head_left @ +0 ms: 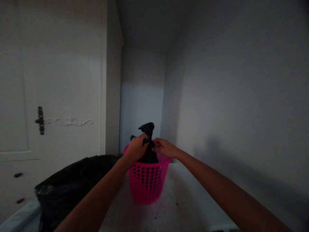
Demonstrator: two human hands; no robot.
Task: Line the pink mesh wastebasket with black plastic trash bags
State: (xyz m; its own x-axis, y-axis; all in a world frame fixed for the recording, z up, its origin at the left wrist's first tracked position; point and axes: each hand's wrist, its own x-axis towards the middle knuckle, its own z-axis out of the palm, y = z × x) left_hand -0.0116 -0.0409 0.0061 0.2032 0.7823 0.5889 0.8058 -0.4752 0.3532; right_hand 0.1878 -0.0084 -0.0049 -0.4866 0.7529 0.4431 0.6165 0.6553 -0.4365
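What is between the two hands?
The gathered neck of the black bag, pinched between left hand and right hand, in the head view.

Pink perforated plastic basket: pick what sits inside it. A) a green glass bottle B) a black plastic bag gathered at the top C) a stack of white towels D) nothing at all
B: a black plastic bag rises out of the pink perforated plastic basket, its gathered top pinched by the left hand and right hand.

No lettering, label, brand or number can be read anywhere — the dim picture shows only plain, unmarked surfaces throughout.
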